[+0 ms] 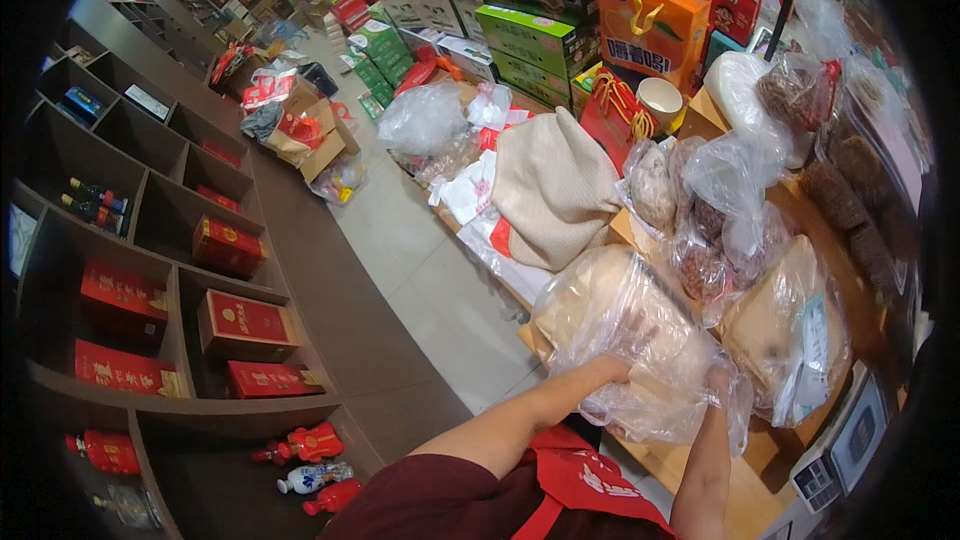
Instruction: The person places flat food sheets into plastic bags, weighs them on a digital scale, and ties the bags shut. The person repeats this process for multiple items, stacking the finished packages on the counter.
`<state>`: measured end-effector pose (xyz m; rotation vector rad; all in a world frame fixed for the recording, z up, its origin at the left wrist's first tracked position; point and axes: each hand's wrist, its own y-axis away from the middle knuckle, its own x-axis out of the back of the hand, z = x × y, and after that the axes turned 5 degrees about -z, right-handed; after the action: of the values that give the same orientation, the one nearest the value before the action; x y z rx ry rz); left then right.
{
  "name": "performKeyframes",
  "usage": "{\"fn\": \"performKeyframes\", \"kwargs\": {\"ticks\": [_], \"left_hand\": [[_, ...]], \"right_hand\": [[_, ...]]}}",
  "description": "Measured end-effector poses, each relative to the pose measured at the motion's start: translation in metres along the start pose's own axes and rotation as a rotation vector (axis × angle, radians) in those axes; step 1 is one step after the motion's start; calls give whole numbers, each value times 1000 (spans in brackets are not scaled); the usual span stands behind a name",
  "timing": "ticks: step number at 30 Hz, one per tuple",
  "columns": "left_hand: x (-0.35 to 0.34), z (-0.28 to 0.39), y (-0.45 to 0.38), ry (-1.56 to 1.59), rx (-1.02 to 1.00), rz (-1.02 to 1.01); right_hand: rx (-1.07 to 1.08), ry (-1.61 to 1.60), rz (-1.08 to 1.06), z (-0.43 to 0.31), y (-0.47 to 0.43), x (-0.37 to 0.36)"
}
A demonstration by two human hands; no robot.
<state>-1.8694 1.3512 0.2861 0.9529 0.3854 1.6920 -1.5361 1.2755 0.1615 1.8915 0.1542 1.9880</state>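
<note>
A large clear plastic bag [600, 330] holding broad, pale tan, flat sheets, perhaps flatbread, lies on the wooden table before me. My left hand [619, 369] reaches into the bag's near side; plastic film covers most of its fingers. On the other side, my right hand [718, 379] is also inside the bag, blurred by the crumpled film. Whether either hand grips the sheets is hidden. To the right rests a second clear bag [772, 322] with similar tan contents. A cream woven cloth [555, 187] lies just beyond the first bag.
Filled plastic bags [705, 262] crowd the table's right side, above a weighing scale [844, 435]. Behind them stand an orange carton [652, 22], a paper cup [660, 97] and green boxes [525, 45]. Shelves [176, 315] with red boxes line the left, across the tiled floor [420, 300].
</note>
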Motion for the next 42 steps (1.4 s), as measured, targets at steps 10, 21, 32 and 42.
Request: {"fn": "performKeyframes", "kwargs": {"ticks": [10,21,32,42], "left_hand": [[3,3,16,-217,-93,372],[12,9,28,-152,-77,295],[-6,-18,15,144,9,-6],[-28,-58,-7,398,267,-320]], "right_hand": [[-137,-408,146,-8,9,13],[-196,-1400,447,-63,48,46],[-239,-2308,215,-35,107,-11],[-443,-2159,15,-29,157,-45]]}}
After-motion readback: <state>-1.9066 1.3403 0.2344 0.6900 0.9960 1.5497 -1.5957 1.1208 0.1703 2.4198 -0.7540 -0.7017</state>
